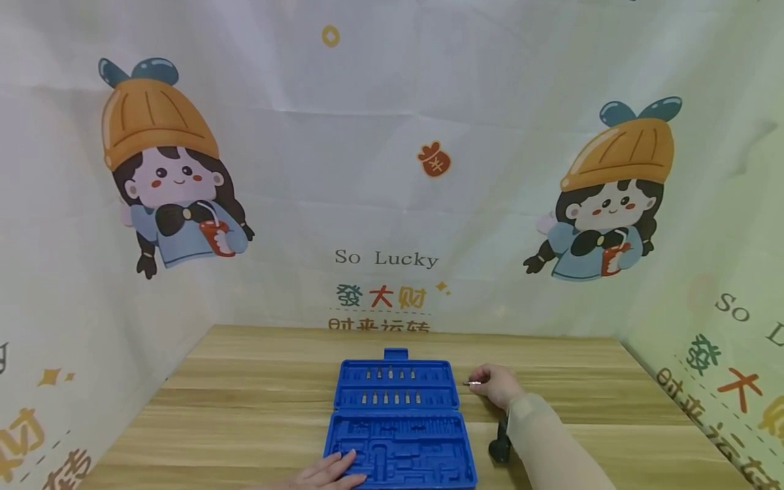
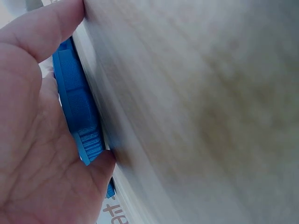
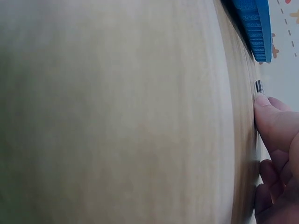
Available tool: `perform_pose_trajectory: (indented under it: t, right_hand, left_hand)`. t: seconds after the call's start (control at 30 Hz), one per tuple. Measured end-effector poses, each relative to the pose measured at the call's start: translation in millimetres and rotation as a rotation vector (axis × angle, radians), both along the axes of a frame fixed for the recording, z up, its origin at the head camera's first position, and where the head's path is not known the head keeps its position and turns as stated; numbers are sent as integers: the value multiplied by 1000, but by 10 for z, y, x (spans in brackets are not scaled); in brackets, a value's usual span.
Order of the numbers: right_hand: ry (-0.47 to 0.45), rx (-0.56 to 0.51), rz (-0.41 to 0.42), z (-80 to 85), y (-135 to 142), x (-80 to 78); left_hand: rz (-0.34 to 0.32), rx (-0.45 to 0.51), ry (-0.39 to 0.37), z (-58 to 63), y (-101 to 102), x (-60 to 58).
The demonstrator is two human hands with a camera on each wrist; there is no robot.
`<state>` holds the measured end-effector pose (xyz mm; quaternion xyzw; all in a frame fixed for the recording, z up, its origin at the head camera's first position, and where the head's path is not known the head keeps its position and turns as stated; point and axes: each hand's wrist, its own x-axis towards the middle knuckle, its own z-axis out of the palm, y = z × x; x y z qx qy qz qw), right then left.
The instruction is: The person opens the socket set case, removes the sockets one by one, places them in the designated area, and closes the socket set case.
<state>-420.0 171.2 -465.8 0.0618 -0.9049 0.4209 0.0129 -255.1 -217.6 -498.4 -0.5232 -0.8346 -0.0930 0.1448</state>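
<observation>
An open blue plastic tool case (image 1: 463, 469) lies on the wooden table. Two rows of small metal bits (image 1: 390, 373) stand in its far half; the near half shows moulded recesses. My left hand (image 1: 327, 471) rests on the near left edge of the case with its fingers extended over the rim. In the left wrist view, the thumb (image 2: 44, 28) and the palm lie beside the blue side wall. Right of the case's far half, my right hand (image 1: 497, 385) pinches a small metal bit (image 3: 259, 86) between thumb and fingertip, low over the table.
A black rounded object (image 1: 499, 446) hangs at the right sleeve, close over the table. The wooden table (image 1: 257, 381) runs back to a printed cloth wall (image 1: 294, 170), with cloth on the left and right sides too. A blue latch tab (image 1: 395, 354) sticks out from the case's far edge.
</observation>
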Motion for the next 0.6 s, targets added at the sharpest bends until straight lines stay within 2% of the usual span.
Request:
perform_pose_trajectory:
  t: [0.17,0.37,0.6]
  right_hand:
    - [-3,11,0,-4,6,-15]
    - [24,36,3,46,11,3]
    - [54,69,17,49,27,-5]
  left_hand:
    - [15,-20,4,38,17,18]
    - [41,-38,-72,94,30,44]
    - [44,-64,-119,104,27,27]
